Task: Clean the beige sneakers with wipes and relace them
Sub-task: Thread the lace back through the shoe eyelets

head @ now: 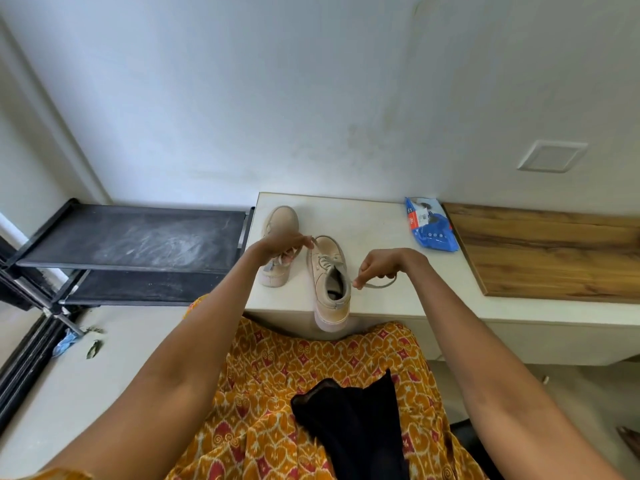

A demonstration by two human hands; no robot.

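We pinch one lace end in our right hand, the other in our left hand, keeping both taut over the near sneaker for threading; wipes pack waits aside on the worktop.

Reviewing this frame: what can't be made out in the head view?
- Far sneaker: its lacing is hidden behind the left hand.
- Wipes pack: print too small to read.
- Near sneaker: its inside is in shadow, and its heel hangs over the counter edge.
- Lace: its end is hidden in the right hand fingers.
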